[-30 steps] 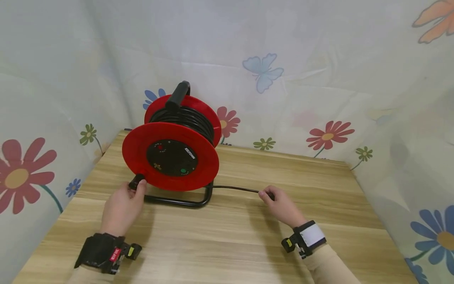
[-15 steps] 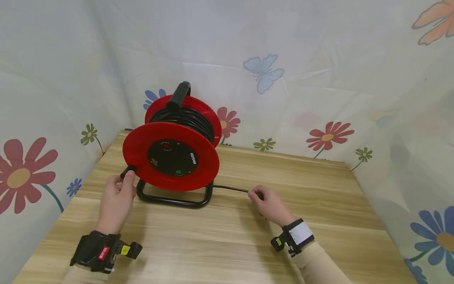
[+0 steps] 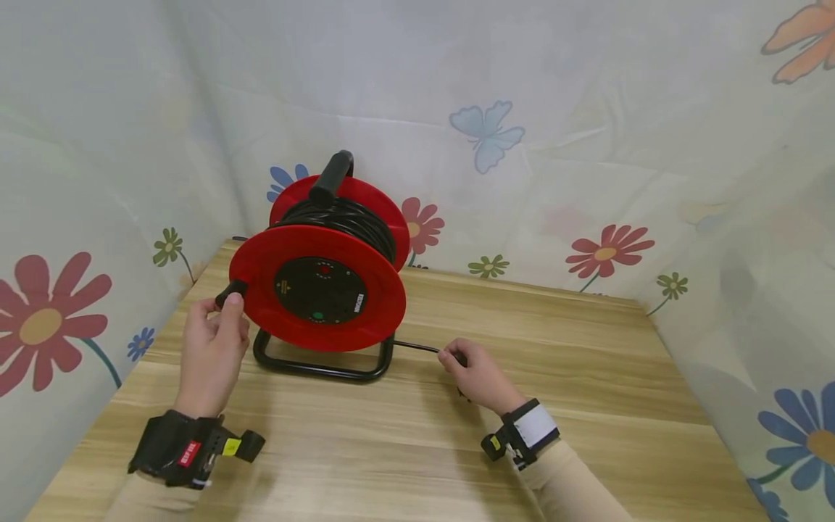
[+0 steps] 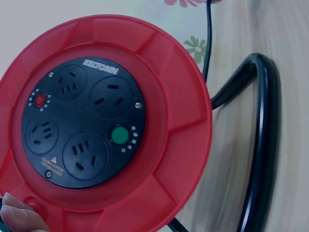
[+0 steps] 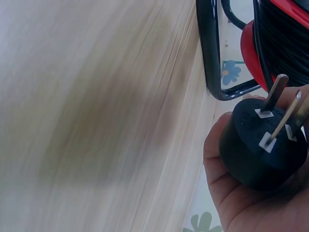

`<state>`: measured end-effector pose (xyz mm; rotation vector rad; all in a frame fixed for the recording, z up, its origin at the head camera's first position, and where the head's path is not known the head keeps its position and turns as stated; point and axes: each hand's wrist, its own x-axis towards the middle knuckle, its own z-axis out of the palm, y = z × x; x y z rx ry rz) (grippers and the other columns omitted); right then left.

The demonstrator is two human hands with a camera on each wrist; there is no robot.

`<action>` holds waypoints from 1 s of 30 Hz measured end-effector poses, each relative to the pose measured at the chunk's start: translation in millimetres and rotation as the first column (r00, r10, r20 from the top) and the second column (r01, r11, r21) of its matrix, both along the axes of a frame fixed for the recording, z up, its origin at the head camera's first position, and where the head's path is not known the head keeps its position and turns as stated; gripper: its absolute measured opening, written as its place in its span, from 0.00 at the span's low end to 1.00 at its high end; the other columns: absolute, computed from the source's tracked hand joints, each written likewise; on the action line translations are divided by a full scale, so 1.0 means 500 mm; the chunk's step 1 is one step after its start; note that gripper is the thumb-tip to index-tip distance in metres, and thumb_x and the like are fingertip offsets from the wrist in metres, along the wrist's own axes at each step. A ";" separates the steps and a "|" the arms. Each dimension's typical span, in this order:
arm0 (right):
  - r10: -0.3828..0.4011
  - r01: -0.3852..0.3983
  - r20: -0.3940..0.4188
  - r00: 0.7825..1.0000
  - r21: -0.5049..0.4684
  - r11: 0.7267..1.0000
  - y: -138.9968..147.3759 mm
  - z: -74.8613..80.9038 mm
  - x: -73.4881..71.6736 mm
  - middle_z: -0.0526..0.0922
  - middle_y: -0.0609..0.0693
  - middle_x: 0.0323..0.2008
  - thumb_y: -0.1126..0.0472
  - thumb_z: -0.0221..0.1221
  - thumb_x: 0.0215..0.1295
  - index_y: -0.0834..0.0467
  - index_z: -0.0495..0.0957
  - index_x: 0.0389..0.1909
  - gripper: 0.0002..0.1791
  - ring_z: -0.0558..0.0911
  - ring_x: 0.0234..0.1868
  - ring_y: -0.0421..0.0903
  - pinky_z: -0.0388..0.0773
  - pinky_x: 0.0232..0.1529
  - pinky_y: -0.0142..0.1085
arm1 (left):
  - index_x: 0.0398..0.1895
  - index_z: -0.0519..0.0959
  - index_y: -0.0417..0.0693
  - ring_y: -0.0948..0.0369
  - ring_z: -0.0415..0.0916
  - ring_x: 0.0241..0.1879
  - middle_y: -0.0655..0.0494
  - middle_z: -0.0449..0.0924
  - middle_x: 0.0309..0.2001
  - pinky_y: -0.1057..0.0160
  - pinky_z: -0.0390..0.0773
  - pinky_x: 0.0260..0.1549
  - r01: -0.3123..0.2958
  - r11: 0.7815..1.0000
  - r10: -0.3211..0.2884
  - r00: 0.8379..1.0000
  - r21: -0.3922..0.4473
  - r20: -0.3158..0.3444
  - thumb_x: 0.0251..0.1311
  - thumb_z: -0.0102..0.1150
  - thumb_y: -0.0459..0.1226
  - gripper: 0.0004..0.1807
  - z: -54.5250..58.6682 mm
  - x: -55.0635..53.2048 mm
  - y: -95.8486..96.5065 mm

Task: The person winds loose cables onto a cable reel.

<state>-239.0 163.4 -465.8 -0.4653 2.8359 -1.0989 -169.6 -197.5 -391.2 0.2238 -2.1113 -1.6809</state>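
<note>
A red cable reel (image 3: 385, 290) stands at the left of the table, black cord (image 3: 346, 215) wound between its two discs. Its black socket panel (image 4: 84, 123), with a red and a green button, faces me in the left wrist view. My left hand (image 3: 212, 355) pinches the black crank knob (image 3: 232, 290) at the disc's left edge. To the right, my right hand (image 3: 479, 375) grips a black three-pin plug (image 5: 258, 154), its metal pins bare in the right wrist view. From that hand, the free length of cord (image 3: 416, 347) runs to the reel's lower right.
A black tube frame (image 3: 313, 371) carries the reel on the wooden table (image 3: 365, 449). Above the discs is a black carrying handle (image 3: 331, 177). A pale cloth (image 3: 587, 145) printed with flowers and a butterfly hangs behind and beside the table.
My left hand has moved the crank knob up and left, and the reel's panel has turned clockwise. My right hand has come left with the plug, so the free cord is shorter.
</note>
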 end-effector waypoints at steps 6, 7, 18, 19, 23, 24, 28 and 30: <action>0.015 -0.015 0.018 1.000 -0.005 1.000 -0.009 -0.007 0.000 0.74 0.44 0.24 0.47 0.50 0.63 0.47 0.73 0.33 0.09 0.72 0.23 0.40 0.70 0.23 0.36 | 0.44 0.56 0.44 0.58 0.57 0.14 0.47 0.65 0.21 0.60 0.56 0.12 0.035 0.999 -0.034 0.999 -0.041 0.016 0.65 0.37 0.50 0.19 0.029 0.005 0.010; 0.022 -0.021 0.021 1.000 -0.005 1.000 -0.011 -0.008 0.000 0.74 0.44 0.24 0.47 0.49 0.63 0.47 0.73 0.34 0.09 0.72 0.23 0.40 0.70 0.23 0.36 | 0.44 0.56 0.44 0.57 0.58 0.14 0.47 0.65 0.21 0.60 0.56 0.12 0.035 0.998 -0.034 0.999 -0.047 0.022 0.65 0.37 0.51 0.19 0.030 0.004 0.010; 0.052 -0.052 0.010 0.999 -0.007 0.999 -0.039 -0.009 -0.001 0.74 0.43 0.25 0.47 0.50 0.63 0.47 0.74 0.34 0.10 0.72 0.25 0.40 0.70 0.24 0.35 | 0.38 0.61 0.47 0.56 0.61 0.16 0.47 0.66 0.20 0.60 0.57 0.12 0.008 0.995 -0.008 1.000 -0.101 -0.005 0.64 0.37 0.52 0.17 0.034 -0.020 0.006; 0.056 -0.056 0.011 0.998 -0.009 0.998 -0.042 -0.011 -0.002 0.74 0.43 0.25 0.47 0.50 0.63 0.48 0.74 0.34 0.10 0.71 0.25 0.40 0.70 0.24 0.35 | 0.37 0.61 0.47 0.55 0.61 0.16 0.47 0.66 0.20 0.60 0.57 0.12 0.005 0.994 -0.007 1.000 -0.110 -0.010 0.64 0.37 0.52 0.17 0.036 -0.023 0.007; 0.070 -0.070 0.009 0.997 -0.001 0.998 -0.055 -0.017 -0.004 0.74 0.42 0.25 0.46 0.49 0.63 0.47 0.74 0.35 0.11 0.71 0.26 0.39 0.69 0.26 0.35 | 0.37 0.63 0.45 0.54 0.62 0.19 0.46 0.65 0.20 0.60 0.58 0.14 0.006 0.989 -0.010 1.000 -0.147 -0.030 0.64 0.37 0.52 0.19 0.048 -0.030 0.012; 0.075 -0.075 0.009 0.997 0.003 0.997 -0.059 -0.018 -0.004 0.74 0.42 0.26 0.46 0.49 0.63 0.47 0.74 0.35 0.11 0.72 0.26 0.39 0.69 0.27 0.35 | 0.37 0.64 0.44 0.53 0.62 0.20 0.46 0.65 0.21 0.60 0.59 0.15 0.010 0.989 -0.016 0.999 -0.150 -0.037 0.64 0.37 0.52 0.19 0.051 -0.032 0.015; 0.094 -0.094 0.032 0.995 0.012 0.995 -0.074 -0.023 -0.004 0.74 0.42 0.26 0.47 0.49 0.63 0.47 0.74 0.35 0.10 0.72 0.26 0.40 0.69 0.26 0.35 | 0.38 0.64 0.43 0.53 0.63 0.21 0.46 0.64 0.22 0.60 0.59 0.15 0.028 0.985 -0.038 0.998 -0.169 -0.057 0.64 0.37 0.52 0.20 0.063 -0.039 0.023; 0.102 -0.103 0.053 0.993 0.005 0.995 -0.081 -0.026 -0.005 0.74 0.43 0.25 0.48 0.50 0.63 0.49 0.74 0.35 0.10 0.72 0.25 0.40 0.70 0.25 0.35 | 0.36 0.64 0.43 0.52 0.63 0.20 0.46 0.63 0.21 0.59 0.59 0.15 0.033 0.982 -0.045 0.997 -0.185 -0.061 0.64 0.37 0.53 0.21 0.069 -0.041 0.027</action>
